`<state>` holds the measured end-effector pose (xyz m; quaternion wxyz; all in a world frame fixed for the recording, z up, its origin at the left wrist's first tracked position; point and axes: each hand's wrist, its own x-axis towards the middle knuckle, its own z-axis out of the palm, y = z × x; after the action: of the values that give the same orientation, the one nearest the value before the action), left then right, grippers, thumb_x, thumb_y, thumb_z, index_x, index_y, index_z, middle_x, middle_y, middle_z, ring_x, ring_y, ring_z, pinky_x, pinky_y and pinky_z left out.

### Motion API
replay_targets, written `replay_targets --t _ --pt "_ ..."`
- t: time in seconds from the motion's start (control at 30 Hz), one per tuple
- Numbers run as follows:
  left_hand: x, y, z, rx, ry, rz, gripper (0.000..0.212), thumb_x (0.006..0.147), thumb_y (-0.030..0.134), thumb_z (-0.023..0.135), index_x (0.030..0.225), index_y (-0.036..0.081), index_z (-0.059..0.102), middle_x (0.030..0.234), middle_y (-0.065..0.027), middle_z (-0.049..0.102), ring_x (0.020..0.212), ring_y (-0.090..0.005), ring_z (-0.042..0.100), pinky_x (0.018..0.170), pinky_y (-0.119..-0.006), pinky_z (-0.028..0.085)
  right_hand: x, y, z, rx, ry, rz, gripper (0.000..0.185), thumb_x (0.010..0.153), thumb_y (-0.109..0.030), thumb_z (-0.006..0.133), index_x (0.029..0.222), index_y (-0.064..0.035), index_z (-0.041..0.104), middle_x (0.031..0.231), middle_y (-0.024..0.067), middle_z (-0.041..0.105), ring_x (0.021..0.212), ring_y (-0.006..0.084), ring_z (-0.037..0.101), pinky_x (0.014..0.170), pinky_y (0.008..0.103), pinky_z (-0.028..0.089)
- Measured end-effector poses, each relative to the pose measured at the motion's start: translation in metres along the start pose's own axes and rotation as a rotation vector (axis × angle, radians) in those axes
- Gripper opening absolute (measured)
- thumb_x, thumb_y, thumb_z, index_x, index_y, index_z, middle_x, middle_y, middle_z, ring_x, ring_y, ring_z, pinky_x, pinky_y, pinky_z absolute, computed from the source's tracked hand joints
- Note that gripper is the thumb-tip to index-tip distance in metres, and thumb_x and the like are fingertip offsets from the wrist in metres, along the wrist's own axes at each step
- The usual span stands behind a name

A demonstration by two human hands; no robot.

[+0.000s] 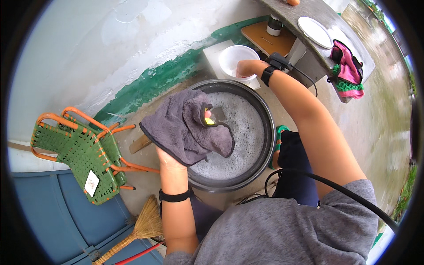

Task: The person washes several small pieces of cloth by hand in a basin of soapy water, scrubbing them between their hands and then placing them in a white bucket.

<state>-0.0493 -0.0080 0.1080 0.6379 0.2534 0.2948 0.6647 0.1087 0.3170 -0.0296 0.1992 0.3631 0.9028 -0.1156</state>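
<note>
A dark grey plush cloth (pixel 185 126) with black edging drapes over my left hand (pixel 169 157), above a round black tub (pixel 269 132) of foamy water. Through a gap at the cloth's edge a fingertip and something yellow show; most of that hand's fingers are hidden beneath the fabric. My right hand (pixel 246 68) reaches into a white plastic bucket (pixel 225 61) just beyond the tub; its fingertips are down inside, and whether they hold anything cannot be told. Both wrists wear black straps, and a small black device with a cable sits by the right one.
Green woven chairs (pixel 79 155) with orange frames stand left, a white card-like item (pixel 91 183) on one. A straw broom (pixel 145 222) lies lower left. On the stone counter (pixel 308 43) are a white lid (pixel 315 32) and a pink and green cloth (pixel 349 68).
</note>
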Motion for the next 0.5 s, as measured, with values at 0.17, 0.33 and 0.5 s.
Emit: replay_targets --t 0.17,0.33,0.5 --pt "0.001 0.005 -0.007 0.202 0.092 0.036 0.046 0.095 0.034 0.045 0.127 0.000 0.046 0.122 -0.0134 0.057 0.109 -0.0244 0.056 0.103 -0.039 0.041 0.028 -0.012 0.017 0.214 -0.281 -0.059 0.037 0.089 -0.024 0.049 0.124 -0.0206 0.062 0.123 0.0124 0.063 0.107 0.0329 0.060 0.089 0.0444 0.045" --pt "0.014 0.004 -0.001 0.424 0.113 0.088 0.042 0.095 0.030 0.047 0.125 0.001 0.047 0.121 -0.0115 0.057 0.108 -0.0223 0.056 0.103 -0.036 0.040 0.051 0.016 0.044 0.219 -0.198 -0.047 0.055 0.093 -0.043 0.038 0.135 -0.0111 0.052 0.138 0.0141 0.053 0.120 0.0354 0.054 0.101 0.0428 0.039" --pt "0.010 0.013 0.004 0.943 0.143 0.185 0.038 0.095 0.026 0.049 0.123 0.002 0.048 0.119 -0.0097 0.058 0.108 -0.0201 0.056 0.103 -0.033 0.040 0.054 -0.014 0.047 0.152 -0.081 0.043 0.057 0.093 -0.048 0.036 0.132 -0.0115 0.056 0.136 0.0151 0.054 0.125 0.0361 0.051 0.107 0.0410 0.035"
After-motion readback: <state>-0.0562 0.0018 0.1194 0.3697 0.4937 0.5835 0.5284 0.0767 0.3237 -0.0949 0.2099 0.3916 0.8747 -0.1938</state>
